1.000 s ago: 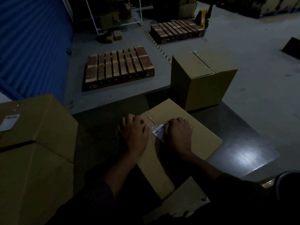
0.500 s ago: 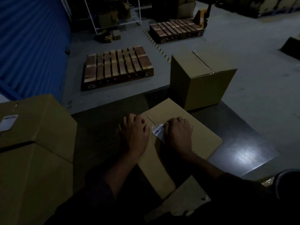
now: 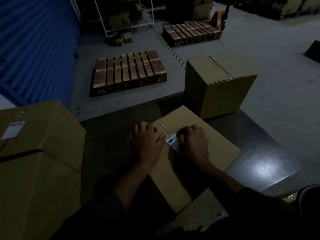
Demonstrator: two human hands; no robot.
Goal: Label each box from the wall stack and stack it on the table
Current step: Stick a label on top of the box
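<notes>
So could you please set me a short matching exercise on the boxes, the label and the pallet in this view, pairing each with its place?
Things:
1. barcode label
2. tall box
3. near pallet
4. left box stack

Places:
A. on the floor beside the blue wall
B. on the flat box, under the right hand
C. at the table's far edge
D. at the left edge of the view, with a white label on top

Pairs: 1-B, 2-C, 3-A, 4-D

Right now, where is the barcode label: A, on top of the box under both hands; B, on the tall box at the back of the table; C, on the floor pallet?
A: the barcode label lies on top of the near box, between the left hand and the right hand.
</notes>
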